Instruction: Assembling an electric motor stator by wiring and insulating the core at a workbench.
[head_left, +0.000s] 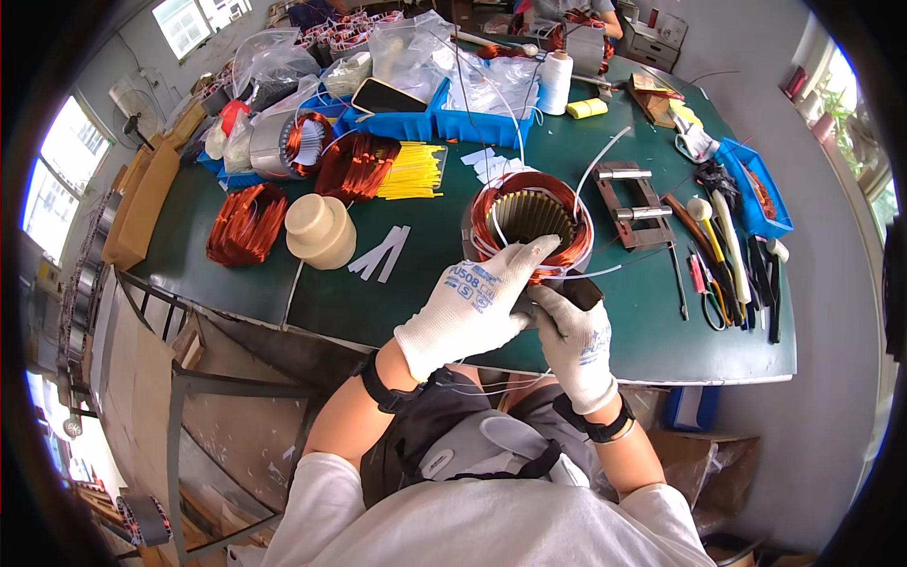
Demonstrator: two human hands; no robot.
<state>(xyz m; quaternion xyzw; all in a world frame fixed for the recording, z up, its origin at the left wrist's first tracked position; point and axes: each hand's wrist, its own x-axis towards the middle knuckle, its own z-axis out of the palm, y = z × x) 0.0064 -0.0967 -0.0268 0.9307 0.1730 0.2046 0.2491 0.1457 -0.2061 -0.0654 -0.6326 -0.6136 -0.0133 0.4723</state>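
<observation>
A motor stator (534,219) with copper windings round its slotted bore stands at the table's near edge. White sleeved leads curl from its top. My left hand (477,300), in a white glove, lies at the stator's near left side. Its thumb reaches over the copper rim while the other fingers curl below, gripping it. Close beside it, my gloved right hand (578,342) is closed at the stator's near right side, next to a dark curved piece (583,294). What its fingers hold is hidden. Thin wires hang beneath both hands over my lap.
Left of the stator are copper coils (248,224), a cream stepped former (321,232), yellow strips (411,170) and white strips (381,254). Blue bins (487,126) stand behind. A metal-and-brown clamp fixture (631,205), scissors (715,307) and a mallet (700,210) lie to the right.
</observation>
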